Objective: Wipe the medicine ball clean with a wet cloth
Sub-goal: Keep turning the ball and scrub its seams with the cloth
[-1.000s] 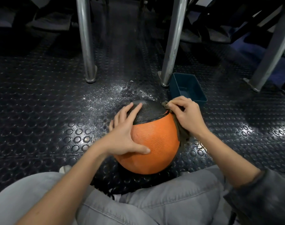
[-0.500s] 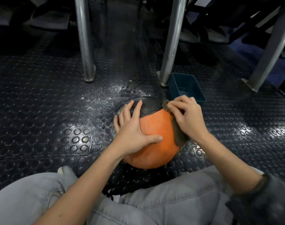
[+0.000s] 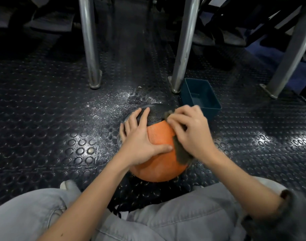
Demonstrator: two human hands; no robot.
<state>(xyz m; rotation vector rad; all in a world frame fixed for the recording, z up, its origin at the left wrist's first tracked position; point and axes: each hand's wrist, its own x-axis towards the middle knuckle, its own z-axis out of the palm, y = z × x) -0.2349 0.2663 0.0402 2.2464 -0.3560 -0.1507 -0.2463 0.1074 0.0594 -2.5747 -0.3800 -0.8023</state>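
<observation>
An orange medicine ball point(image 3: 160, 164) with a black textured panel on its far side sits on the studded floor between my knees. My left hand point(image 3: 140, 143) lies flat on its left and top, fingers spread over the black panel, thumb across the orange. My right hand point(image 3: 190, 133) is on the ball's right side and grips a dark grey cloth point(image 3: 181, 153), which hangs down against the orange surface. The right hand is slightly blurred.
A dark teal plastic tub point(image 3: 201, 98) stands just beyond the ball on the right. Metal frame legs point(image 3: 90, 49) point(image 3: 184, 46) point(image 3: 291, 54) rise from the black studded rubber floor point(image 3: 53, 119). A wet, speckled patch lies left of the ball. My grey-trousered legs fill the bottom.
The ball has turned, so less of the black panel shows on top. My right hand with the cloth has moved inward over the ball. My left hand slid toward the centre.
</observation>
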